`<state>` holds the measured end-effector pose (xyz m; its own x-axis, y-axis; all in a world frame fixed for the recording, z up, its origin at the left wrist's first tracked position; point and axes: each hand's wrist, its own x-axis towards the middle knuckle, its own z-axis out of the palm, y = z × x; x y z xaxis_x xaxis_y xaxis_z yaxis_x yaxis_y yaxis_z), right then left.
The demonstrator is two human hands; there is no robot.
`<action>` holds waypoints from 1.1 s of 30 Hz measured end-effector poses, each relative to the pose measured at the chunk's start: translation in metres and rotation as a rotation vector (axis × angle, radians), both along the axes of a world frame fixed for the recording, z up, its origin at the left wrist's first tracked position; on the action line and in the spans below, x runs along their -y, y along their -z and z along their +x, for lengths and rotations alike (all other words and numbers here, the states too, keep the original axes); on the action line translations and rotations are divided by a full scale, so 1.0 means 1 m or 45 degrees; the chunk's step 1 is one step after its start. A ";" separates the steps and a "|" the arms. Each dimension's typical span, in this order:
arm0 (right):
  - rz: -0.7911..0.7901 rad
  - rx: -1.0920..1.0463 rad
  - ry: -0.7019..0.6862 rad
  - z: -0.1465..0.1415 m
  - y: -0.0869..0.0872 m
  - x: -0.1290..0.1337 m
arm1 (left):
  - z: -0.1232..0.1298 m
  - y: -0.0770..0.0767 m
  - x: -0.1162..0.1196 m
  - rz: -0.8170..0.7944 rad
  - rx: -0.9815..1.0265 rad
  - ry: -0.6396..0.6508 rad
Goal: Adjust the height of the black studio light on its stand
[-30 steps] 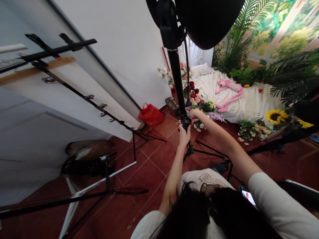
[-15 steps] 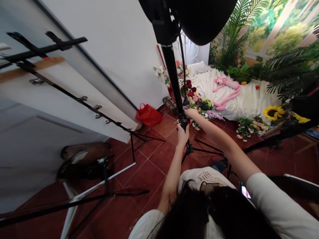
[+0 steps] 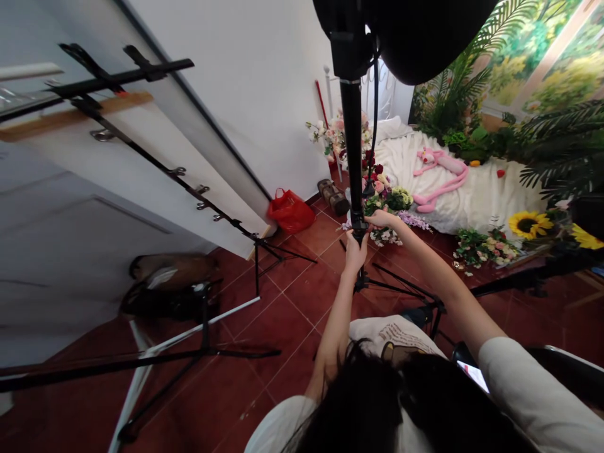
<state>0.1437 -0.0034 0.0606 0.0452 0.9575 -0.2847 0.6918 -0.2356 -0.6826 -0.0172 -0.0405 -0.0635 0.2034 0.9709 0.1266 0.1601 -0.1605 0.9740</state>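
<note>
A black light stand (image 3: 353, 145) rises in front of me, with a large dark lamp head (image 3: 419, 38) at its top. My left hand (image 3: 356, 253) is closed around the pole just below its locking collar (image 3: 359, 225). At the right side of that collar, my right hand (image 3: 383, 219) is closed, with its fingertips pressed against it; the exact part pinched is too small to make out. A black cable (image 3: 374, 119) hangs beside the pole. Below my hands the stand's tripod legs (image 3: 396, 289) spread over the red tiles.
To the left stand a backdrop frame (image 3: 155, 163) with clips and a white tripod (image 3: 136, 377). A red bag (image 3: 291, 211) lies by the wall. Flowers (image 3: 387, 195) and a pink plush toy (image 3: 446, 167) lie around a white cloth (image 3: 519, 195). A sunflower (image 3: 529, 224) is at the right.
The whole view has shifted, so the stand and both hands appear farther right. Both hands stay at the collar; the right hand's fingers have shifted slightly on it.
</note>
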 end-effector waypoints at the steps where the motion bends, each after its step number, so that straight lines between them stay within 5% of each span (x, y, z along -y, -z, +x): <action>1: -0.015 -0.085 0.005 0.002 0.005 0.005 | 0.000 -0.001 0.000 -0.001 0.006 0.000; 7: -0.082 -1.010 0.172 0.009 0.038 0.025 | 0.001 0.002 -0.001 0.057 0.043 -0.011; 15: -0.051 -1.380 0.227 0.007 0.062 0.028 | 0.002 0.010 -0.006 0.105 0.025 -0.016; 20: 0.072 -1.107 0.159 0.011 0.065 0.021 | 0.001 0.007 -0.004 0.117 0.000 -0.010; 26: 0.529 -0.759 -0.037 0.010 0.044 0.027 | 0.001 0.006 -0.001 0.135 -0.042 0.004; 30: 0.690 -0.671 -0.211 -0.023 0.027 0.028 | 0.001 0.010 -0.003 0.160 -0.039 0.032; 33: 0.788 -0.610 -0.085 -0.056 0.028 0.027 | -0.001 0.013 -0.005 0.173 -0.031 0.044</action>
